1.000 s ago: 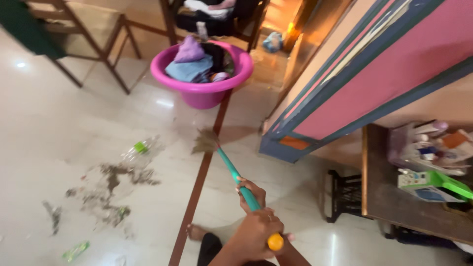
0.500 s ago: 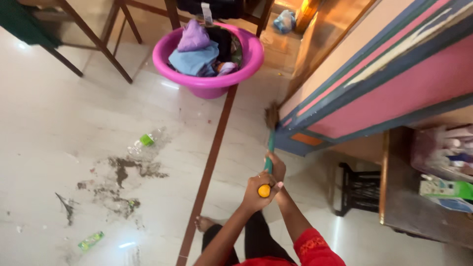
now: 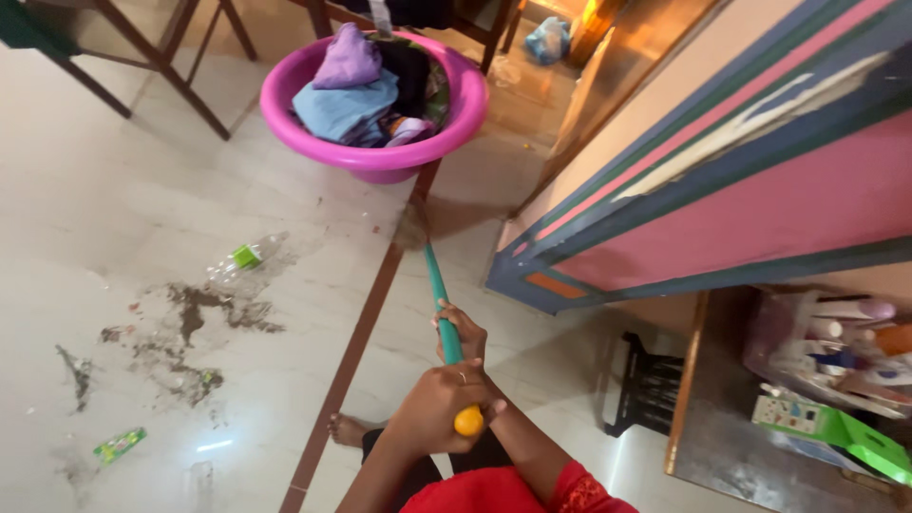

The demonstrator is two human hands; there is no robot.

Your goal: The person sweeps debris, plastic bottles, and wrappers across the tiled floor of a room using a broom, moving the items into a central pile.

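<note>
The broom is swinging back toward the pink tub: half a second ago its bristles were pressing against the foot of the striped wall, and now they are lying on the floor just below the tub, beside the brown floor strip. The left hand and right hand are shifting leftward with the handle, away from the wall.
</note>
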